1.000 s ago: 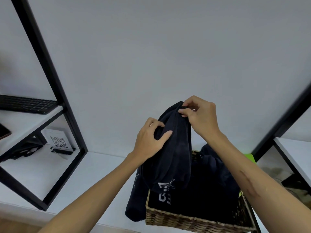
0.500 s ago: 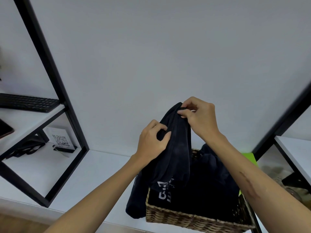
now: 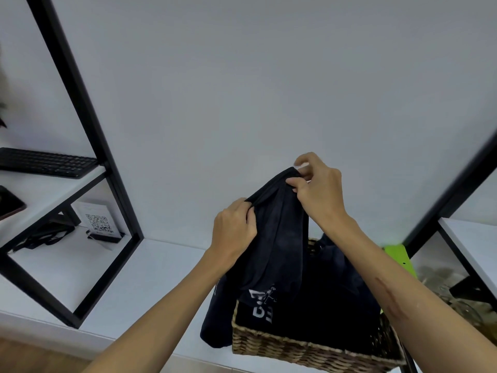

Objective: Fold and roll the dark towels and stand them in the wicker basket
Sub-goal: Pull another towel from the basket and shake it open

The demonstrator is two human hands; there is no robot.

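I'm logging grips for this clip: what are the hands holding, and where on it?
Both hold one dark towel by its top edge: right hand pinches the upper corner, left hand grips lower along it.

2 hands (image 3: 236, 227) (image 3: 320, 192), 1 basket (image 3: 309, 351), 1 keyboard (image 3: 48, 162), 1 QR card (image 3: 98, 222), approx. 3 dark towels (image 3: 279, 238).

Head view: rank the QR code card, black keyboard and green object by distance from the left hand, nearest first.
1. White QR code card, on the lower shelf to the left of the left hand.
2. Bright green object, right, behind the wicker basket; close to the card's distance, so the order is uncertain.
3. Black keyboard, upper left shelf, farthest.
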